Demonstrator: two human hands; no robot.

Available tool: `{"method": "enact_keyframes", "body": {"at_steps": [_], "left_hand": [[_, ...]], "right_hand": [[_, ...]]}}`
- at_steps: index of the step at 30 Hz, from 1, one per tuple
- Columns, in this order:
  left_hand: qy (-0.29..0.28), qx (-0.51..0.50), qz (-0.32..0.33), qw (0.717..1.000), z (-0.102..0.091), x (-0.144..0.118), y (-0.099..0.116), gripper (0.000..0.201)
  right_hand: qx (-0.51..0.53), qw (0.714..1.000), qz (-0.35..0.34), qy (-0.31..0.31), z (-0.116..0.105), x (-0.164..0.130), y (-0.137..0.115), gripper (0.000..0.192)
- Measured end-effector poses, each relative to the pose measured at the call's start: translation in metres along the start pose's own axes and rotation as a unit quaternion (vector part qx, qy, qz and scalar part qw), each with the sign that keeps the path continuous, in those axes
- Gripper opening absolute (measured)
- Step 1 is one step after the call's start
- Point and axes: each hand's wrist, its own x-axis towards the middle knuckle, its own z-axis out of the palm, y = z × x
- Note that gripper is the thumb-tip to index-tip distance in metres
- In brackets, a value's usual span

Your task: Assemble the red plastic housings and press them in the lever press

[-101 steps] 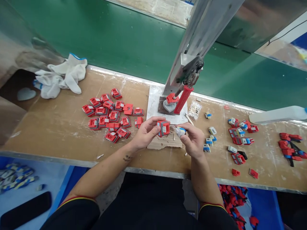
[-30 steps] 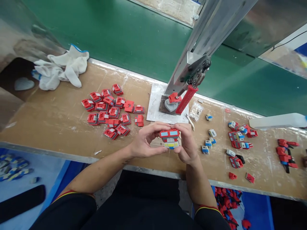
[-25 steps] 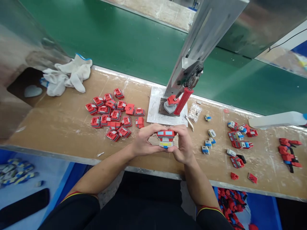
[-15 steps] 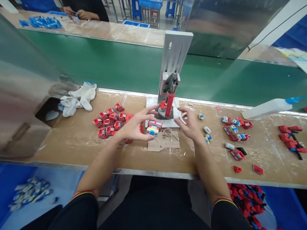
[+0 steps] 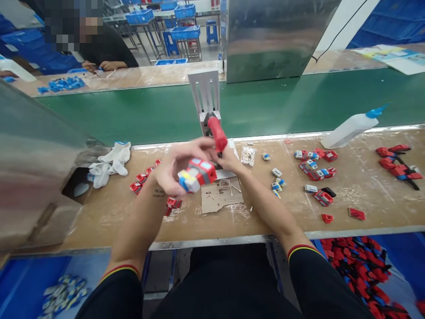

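Observation:
A red, grey and white toy vehicle part (image 5: 199,174), with yellow and blue patches, is held in the curled fingers of my left hand (image 5: 172,166), above the table. The fingertips of this hand reach toward the red handle (image 5: 217,134) of a small metal hand press (image 5: 206,88). Just below the handle, my right hand (image 5: 229,159) reaches in at the press base. Its fingers are mostly hidden, so what they touch does not show. Under both hands lies a torn piece of cardboard (image 5: 221,199) with cotton swabs on it.
Red toy parts (image 5: 141,178) lie at left beside white gloves (image 5: 113,159). At right are red assemblies (image 5: 317,173), small white-blue parts (image 5: 278,184), a swab pack (image 5: 249,156) and a squeeze bottle (image 5: 350,129). Bins flank my lap. A co-worker (image 5: 109,48) sits opposite.
The press handle has swung up and toward me. My right hand has moved left, in under it. The toy part has turned in my left hand, and the view has tilted upward.

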Motion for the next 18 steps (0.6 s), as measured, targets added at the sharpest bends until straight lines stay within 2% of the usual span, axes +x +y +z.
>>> {"method": "enact_keyframes", "body": {"at_steps": [3, 5, 6, 7, 8, 9, 11, 15, 18], "left_hand": [[0.053, 0.008, 0.110, 0.992, -0.021, 0.050, 0.019, 0.064], [0.079, -0.009, 0.148, 0.986, -0.041, 0.085, 0.022, 0.078], [0.080, -0.007, 0.147, 0.986, -0.049, 0.099, 0.021, 0.085], [0.097, 0.008, 0.142, 0.985, -0.055, 0.109, 0.021, 0.078], [0.123, 0.033, 0.121, 0.985, -0.058, 0.114, 0.021, 0.059], [0.157, 0.053, 0.099, 0.981, -0.057, 0.116, 0.021, 0.044], [0.201, 0.074, 0.080, 0.974, -0.048, 0.110, 0.024, 0.035], [0.213, 0.011, 0.136, 0.967, -0.019, 0.075, 0.029, 0.063], [0.241, -0.064, 0.116, 0.962, -0.005, 0.042, 0.018, 0.062]], "right_hand": [[0.020, 0.999, 0.020, 0.031, -0.005, -0.008, 0.001, 0.053], [0.062, 0.997, 0.030, 0.039, -0.012, -0.017, 0.001, 0.056], [0.090, 0.995, 0.034, 0.039, -0.017, -0.023, 0.001, 0.058], [0.121, 0.991, 0.040, 0.038, -0.023, -0.030, 0.001, 0.059], [0.149, 0.987, 0.045, 0.035, -0.029, -0.037, 0.001, 0.060], [0.174, 0.983, 0.049, 0.032, -0.035, -0.046, 0.000, 0.062], [0.221, 0.974, 0.049, 0.029, -0.048, -0.064, -0.001, 0.067], [0.290, 0.956, 0.022, 0.045, -0.066, -0.098, -0.010, 0.075], [0.351, 0.933, 0.041, 0.073, -0.070, -0.115, -0.020, 0.069]]}}
